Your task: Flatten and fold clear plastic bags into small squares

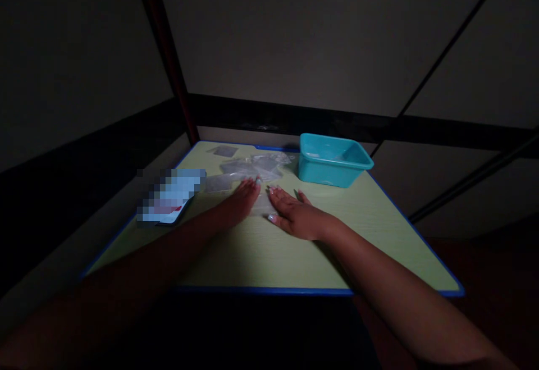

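Both of my hands are over the middle of the pale table. My right hand lies flat, its fingers and thumb apart, with the fingertips at the edge of a clear plastic bag. On the other side of that bag is my left hand, its fingers close together and stretched forward; part of it is in shadow, and its thumb is hard to make out. Beyond my hands lie several more clear plastic bags, overlapping. Another flat bag is just left of my left hand.
A turquoise basket stands at the back right of the table, which has a blue rim. A phone, partly pixelated, lies at the left edge. One bag is at the back left. A wall rises behind.
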Demonstrator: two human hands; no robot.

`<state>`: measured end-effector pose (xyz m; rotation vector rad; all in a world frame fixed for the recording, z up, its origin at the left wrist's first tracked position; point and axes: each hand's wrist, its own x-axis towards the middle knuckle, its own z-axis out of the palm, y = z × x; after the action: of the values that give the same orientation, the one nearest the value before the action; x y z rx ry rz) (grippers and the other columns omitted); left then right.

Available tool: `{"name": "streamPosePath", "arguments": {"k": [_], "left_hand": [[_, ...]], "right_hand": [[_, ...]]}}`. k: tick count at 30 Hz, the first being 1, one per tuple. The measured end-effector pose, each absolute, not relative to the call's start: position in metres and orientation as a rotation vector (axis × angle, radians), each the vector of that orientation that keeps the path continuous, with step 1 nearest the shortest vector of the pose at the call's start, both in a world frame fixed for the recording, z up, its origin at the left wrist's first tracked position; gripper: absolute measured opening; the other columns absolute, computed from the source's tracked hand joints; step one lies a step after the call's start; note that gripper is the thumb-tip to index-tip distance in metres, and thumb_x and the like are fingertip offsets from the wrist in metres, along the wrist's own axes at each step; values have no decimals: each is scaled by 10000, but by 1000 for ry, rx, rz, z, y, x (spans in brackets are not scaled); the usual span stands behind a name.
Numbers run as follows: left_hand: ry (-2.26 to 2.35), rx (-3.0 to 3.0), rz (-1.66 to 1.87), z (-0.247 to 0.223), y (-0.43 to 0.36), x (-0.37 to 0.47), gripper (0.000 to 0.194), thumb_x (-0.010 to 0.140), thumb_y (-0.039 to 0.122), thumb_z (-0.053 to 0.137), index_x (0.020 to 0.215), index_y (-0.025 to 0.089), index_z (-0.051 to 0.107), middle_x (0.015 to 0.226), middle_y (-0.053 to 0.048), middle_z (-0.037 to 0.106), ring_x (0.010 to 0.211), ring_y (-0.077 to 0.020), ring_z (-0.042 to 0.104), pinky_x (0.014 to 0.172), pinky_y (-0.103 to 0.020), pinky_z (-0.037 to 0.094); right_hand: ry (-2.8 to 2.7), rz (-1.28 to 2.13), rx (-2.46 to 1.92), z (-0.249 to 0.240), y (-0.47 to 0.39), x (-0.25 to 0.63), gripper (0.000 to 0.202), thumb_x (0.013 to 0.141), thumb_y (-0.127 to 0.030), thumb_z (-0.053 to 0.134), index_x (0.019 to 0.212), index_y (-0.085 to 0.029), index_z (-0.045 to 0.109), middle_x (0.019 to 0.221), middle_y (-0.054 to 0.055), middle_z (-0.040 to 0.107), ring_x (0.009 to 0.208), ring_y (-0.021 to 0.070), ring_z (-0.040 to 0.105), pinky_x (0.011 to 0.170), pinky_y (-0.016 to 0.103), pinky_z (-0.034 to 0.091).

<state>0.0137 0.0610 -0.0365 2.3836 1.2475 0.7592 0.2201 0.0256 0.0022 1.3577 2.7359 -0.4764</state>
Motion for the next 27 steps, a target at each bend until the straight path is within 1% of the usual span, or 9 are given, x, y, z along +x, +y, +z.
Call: {"name": "streamPosePath", "arguments": {"k": [1, 3, 6, 10, 13, 17, 20, 24, 27], "left_hand": [[1309, 2192, 798, -30, 61, 13, 596, 967, 449, 142, 1349, 97, 435, 1447, -165, 401, 1366, -277, 313, 1120, -453, 248], [1372, 1881, 1015, -19, 63, 12, 642, 943, 538, 182, 1379, 129, 417, 1475, -120, 371, 1392, -254, 261, 1150, -416, 181], [1260, 1795, 1121, -17, 70, 11, 751, 913, 619, 118, 1425, 122, 352, 1504, -112, 317, 1393, -245, 261, 1146, -415, 189], [1095, 1764, 1128, -33, 79, 11, 826, 869, 697, 74, 1424, 162, 371, 1508, -78, 316, 1399, -244, 246, 1155, -408, 151], [1047, 1785, 1073, -38, 79, 14, 880, 836, 739, 61, 1425, 164, 371, 1515, -75, 296, 1410, -242, 210, 1157, -401, 140], [1091, 1781, 961, -39, 80, 19, 850, 852, 703, -5, 1434, 199, 355, 1523, -58, 265, 1418, -213, 172, 1151, -413, 150], [1168, 1811, 839, -48, 88, 22, 828, 885, 632, -51, 1431, 164, 360, 1504, -98, 294, 1408, -217, 192, 1144, -457, 141], [1206, 1860, 782, -59, 94, 19, 776, 910, 595, -32, 1408, 188, 401, 1475, -102, 350, 1395, -243, 227, 1119, -518, 179], [1170, 1919, 782, -56, 89, 13, 759, 911, 605, 0, 1401, 198, 413, 1487, -87, 334, 1402, -244, 215, 1125, -504, 165]], "right_hand": [[2761, -459, 1374, 1, 27, 220, 661, 956, -480, 282, 1501, -156, 91, 1547, 121, 64, 1432, 240, 46, 1093, 609, 41], [2816, -435, 1403, -1, 30, 219, 608, 964, -437, 270, 1500, -199, 107, 1551, 90, 101, 1432, 227, 74, 1087, 620, 43], [2879, -394, 1480, -5, 35, 215, 561, 970, -387, 246, 1495, -229, 128, 1546, 67, 168, 1428, 208, 123, 1085, 625, 48], [2919, -343, 1547, -9, 40, 207, 543, 969, -356, 235, 1488, -216, 159, 1540, 65, 201, 1424, 189, 147, 1091, 613, 53], [2925, -359, 1466, -12, 41, 203, 536, 965, -332, 239, 1485, -221, 170, 1538, 56, 211, 1424, 181, 146, 1094, 610, 58], [2884, -375, 1372, -13, 41, 203, 539, 955, -317, 256, 1483, -237, 176, 1536, 44, 212, 1424, 190, 144, 1080, 635, 44], [2856, -368, 1363, -13, 40, 203, 566, 953, -365, 275, 1488, -228, 154, 1541, 58, 186, 1427, 209, 127, 1071, 651, 36], [2827, -364, 1367, -13, 40, 203, 620, 949, -432, 289, 1493, -185, 121, 1546, 80, 144, 1431, 217, 101, 1073, 651, 31], [2822, -373, 1370, -14, 40, 204, 634, 951, -448, 291, 1492, -169, 116, 1546, 90, 129, 1432, 209, 94, 1076, 643, 20]]}}
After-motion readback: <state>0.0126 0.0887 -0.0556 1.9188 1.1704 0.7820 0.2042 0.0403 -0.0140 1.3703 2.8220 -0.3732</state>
